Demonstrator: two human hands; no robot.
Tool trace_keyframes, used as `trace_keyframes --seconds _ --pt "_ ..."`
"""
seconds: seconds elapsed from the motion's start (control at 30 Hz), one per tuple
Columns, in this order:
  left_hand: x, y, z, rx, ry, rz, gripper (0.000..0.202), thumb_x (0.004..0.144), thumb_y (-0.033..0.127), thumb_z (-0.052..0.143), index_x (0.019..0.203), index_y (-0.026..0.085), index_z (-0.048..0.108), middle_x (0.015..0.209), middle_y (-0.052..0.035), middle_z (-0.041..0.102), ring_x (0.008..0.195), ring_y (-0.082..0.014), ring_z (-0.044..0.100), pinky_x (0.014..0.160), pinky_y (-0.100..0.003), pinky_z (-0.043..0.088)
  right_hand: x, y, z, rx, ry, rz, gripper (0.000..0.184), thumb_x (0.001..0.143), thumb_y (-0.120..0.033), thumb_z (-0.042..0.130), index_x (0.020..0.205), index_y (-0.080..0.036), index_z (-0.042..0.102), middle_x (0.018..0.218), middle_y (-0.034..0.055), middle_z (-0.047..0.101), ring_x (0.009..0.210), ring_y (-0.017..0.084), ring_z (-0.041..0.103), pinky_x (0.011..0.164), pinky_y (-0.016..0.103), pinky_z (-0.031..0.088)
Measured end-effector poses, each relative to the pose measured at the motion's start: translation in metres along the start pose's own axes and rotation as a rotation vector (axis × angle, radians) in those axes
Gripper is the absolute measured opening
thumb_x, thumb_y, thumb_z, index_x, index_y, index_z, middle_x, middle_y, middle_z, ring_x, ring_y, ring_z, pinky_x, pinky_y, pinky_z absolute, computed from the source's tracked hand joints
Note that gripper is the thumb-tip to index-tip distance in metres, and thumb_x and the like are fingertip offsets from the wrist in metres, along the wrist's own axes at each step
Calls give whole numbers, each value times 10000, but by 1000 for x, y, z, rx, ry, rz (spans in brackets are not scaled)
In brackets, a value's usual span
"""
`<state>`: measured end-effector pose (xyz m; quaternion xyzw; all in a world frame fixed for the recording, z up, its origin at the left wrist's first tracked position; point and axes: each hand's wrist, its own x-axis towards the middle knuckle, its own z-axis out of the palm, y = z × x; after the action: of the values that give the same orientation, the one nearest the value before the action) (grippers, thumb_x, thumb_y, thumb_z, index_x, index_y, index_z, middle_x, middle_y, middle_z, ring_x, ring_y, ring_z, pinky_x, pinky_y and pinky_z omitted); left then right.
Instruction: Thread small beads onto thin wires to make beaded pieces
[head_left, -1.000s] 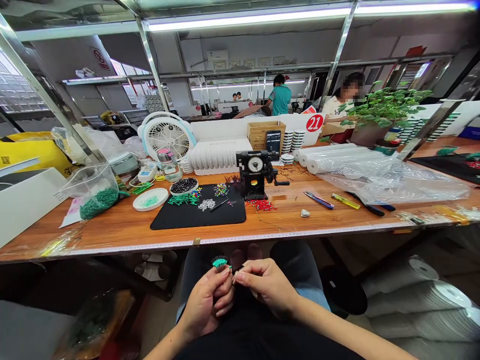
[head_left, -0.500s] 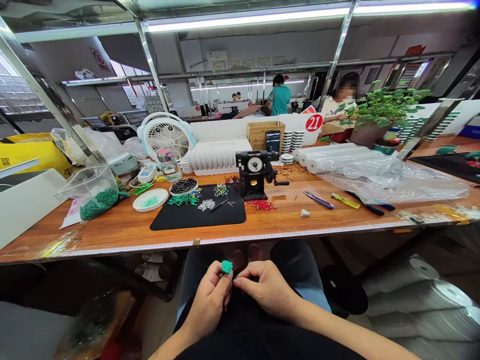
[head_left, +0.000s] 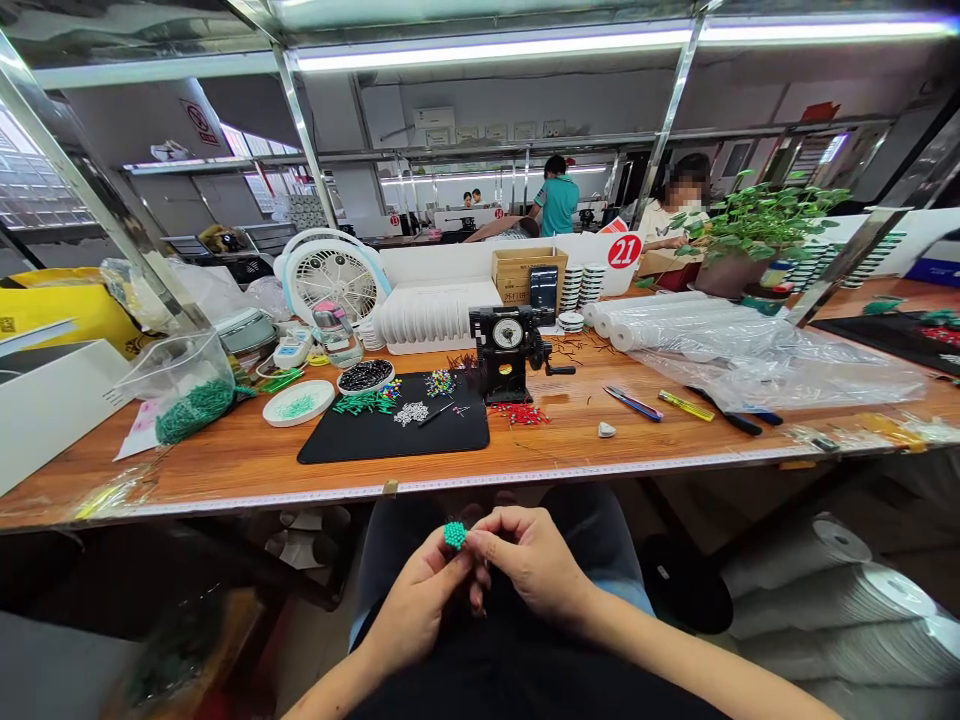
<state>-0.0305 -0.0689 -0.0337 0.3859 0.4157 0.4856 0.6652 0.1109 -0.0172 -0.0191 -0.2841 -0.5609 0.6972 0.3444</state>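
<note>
Over my lap, in front of the bench edge, a small green beaded piece (head_left: pixel 454 535) sits between my hands. My left hand (head_left: pixel 427 590) is closed round it from below, thumb and fingers at its underside. The thumb and forefinger of my right hand (head_left: pixel 529 560) are pinched together at the beadwork's right side. Whether a thread or wire lies in that pinch is too small to tell. Beyond the hands, a black mat (head_left: pixel 360 446) on the bench carries white beads (head_left: pixel 411 413), mixed coloured beads (head_left: pixel 440 383) and green pieces (head_left: pixel 366 401).
A black hand-crank counter machine (head_left: pixel 504 350) stands behind the mat, with red beads (head_left: pixel 519 414) before it. A white dish (head_left: pixel 298 403), a fan (head_left: pixel 337 280), tweezers (head_left: pixel 632 403), a yellow cutter (head_left: pixel 686 404) and plastic-wrapped rolls (head_left: pixel 667 320) are on the bench (head_left: pixel 555 455). Two co-workers are beyond.
My right hand has moved up and closer, so its pinch now meets the beaded piece. The left fingers show more below it. The view has shifted slightly.
</note>
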Motion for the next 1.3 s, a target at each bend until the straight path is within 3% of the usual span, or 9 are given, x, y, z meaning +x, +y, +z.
trace_keyframes --seconds 0.17,0.3,0.47,0.6,0.7,0.77,0.97,1.1,1.3 --pt "0 -3 0 19 6 33 221 836 377 557 835 175 468 577 43 449 486 -89 426 483 -230 411 1 2 -1 -233 185 -65 220 739 -327 634 676 -122 682 642 35 632 611 131 536 592 242 410" --pt "0 -5 0 34 8 -7 265 822 414 564 859 179 450 550 63 402 451 -86 409 450 -233 414 1 5 -2 -248 168 -48 202 751 -296 614 711 -119 702 668 43 650 630 134 532 618 245 411" --pt "1 -7 -3 37 59 72 184 871 350 510 843 174 464 551 57 416 481 -88 444 487 -230 420 1 6 -1 -261 196 -71 182 747 -283 623 685 -124 688 651 30 624 628 129 516 607 239 397" --pt "-1 -5 -2 -60 124 100 151 873 309 511 833 169 471 530 67 380 455 -73 391 462 -212 404 -1 12 -4 -73 163 -79 169 738 -300 657 727 -133 678 617 -5 569 552 86 441 532 216 344" --pt "-4 0 1 -108 173 112 158 858 299 532 799 169 464 523 70 364 441 -69 357 433 -203 391 -1 19 -7 170 112 12 203 705 -322 704 756 -138 636 540 -56 451 441 36 277 426 198 192" --pt "-5 3 3 -124 191 116 180 848 297 545 760 170 454 515 71 360 426 -65 342 415 -198 378 -2 23 -8 271 83 32 205 694 -308 723 746 -140 618 523 -68 402 433 28 241 420 202 144" --pt "-7 4 3 -146 182 106 192 847 299 545 736 169 458 502 73 352 400 -59 326 393 -195 364 -2 24 -9 227 29 -106 101 712 -241 718 731 -154 671 619 -38 445 504 44 329 455 208 210" --pt "-8 1 1 -93 210 157 173 863 297 527 759 171 468 514 69 356 427 -64 353 411 -195 382 -2 20 -9 85 1 -210 66 709 -222 723 702 -163 694 633 -18 493 619 88 410 581 231 310" --pt "-9 -2 0 -50 231 192 167 865 300 531 775 176 466 517 70 352 446 -69 368 426 -201 387 -4 18 -8 -14 -44 -265 68 715 -242 720 723 -175 710 659 2 552 665 119 468 648 260 349"
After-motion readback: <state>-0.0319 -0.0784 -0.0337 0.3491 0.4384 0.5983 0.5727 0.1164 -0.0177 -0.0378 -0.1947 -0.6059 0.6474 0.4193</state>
